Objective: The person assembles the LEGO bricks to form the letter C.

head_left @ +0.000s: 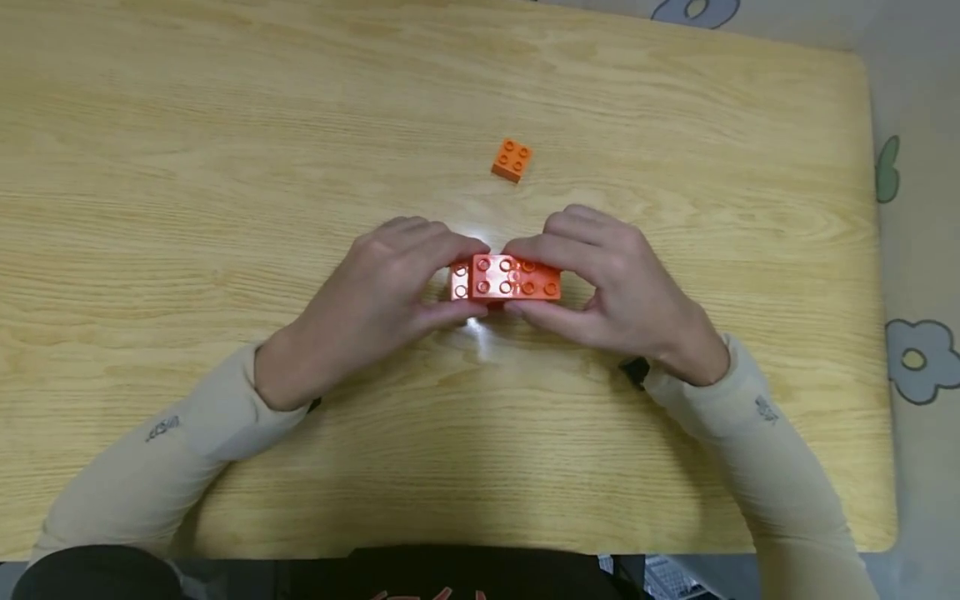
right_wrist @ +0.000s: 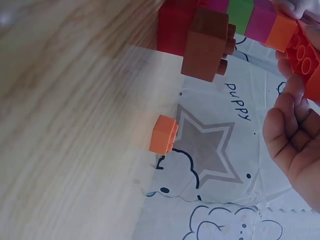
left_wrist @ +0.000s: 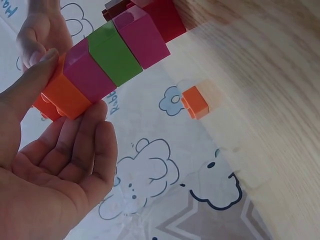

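Note:
A tower of toy building bricks stands upright on the table, with red [left_wrist: 162,20], magenta [left_wrist: 90,70], green [left_wrist: 115,52] and orange [left_wrist: 67,92] bricks. Its top is a long orange-red brick [head_left: 516,277], which overhangs to the right; its hollow underside shows in the right wrist view. My left hand [head_left: 386,279] pinches the tower near its top between thumb and fingers. My right hand [head_left: 611,279] pinches the long top brick by its front and back sides. Low on the tower, a brown brick [right_wrist: 205,45] juts out beside the red one.
A loose small orange brick [head_left: 512,160] lies on the wooden table [head_left: 225,125] beyond the hands, studs up. The table's right edge meets a wall with flower drawings [head_left: 922,361]. The person's body is at the near edge.

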Demonstrator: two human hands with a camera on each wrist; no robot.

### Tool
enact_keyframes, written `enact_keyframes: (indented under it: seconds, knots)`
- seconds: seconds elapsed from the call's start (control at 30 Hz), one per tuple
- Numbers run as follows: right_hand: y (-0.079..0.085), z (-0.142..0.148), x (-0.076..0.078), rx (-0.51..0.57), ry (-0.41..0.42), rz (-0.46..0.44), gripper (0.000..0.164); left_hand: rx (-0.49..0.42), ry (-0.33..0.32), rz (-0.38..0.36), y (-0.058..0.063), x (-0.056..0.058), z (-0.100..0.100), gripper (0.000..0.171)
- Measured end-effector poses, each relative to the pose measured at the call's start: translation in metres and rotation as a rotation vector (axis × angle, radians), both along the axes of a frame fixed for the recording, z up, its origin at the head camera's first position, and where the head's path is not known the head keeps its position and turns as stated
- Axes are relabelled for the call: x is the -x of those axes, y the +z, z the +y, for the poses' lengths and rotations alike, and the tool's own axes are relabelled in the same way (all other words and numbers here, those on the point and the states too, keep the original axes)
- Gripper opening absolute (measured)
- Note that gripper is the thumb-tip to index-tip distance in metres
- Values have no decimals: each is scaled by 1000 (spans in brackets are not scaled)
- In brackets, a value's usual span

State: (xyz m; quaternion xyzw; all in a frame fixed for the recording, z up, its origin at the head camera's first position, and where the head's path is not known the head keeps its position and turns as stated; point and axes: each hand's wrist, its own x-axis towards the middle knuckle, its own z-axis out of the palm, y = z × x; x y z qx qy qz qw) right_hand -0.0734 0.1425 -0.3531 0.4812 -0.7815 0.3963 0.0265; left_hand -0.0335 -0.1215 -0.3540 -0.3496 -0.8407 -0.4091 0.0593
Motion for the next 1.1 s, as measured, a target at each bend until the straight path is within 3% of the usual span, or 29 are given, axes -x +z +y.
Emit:
enact_keyframes:
  seconds: [0.2, 0.77, 1.0, 1.1]
  knots:
    - [0, -1, -1, -11, -4, 62, 54, 14, 0, -14, 2, 0, 1, 44]
    - [8, -2, -3, -76, 20, 110, 56, 12, -17, -63, 2, 1, 3, 46]
    - [4, -1, -3, -83, 3, 59, 58, 13, -29, -71, 1, 3, 2, 41]
    - [4, 0, -4, -103, -5, 81, 59, 17, -31, -76, 0, 4, 2, 42]
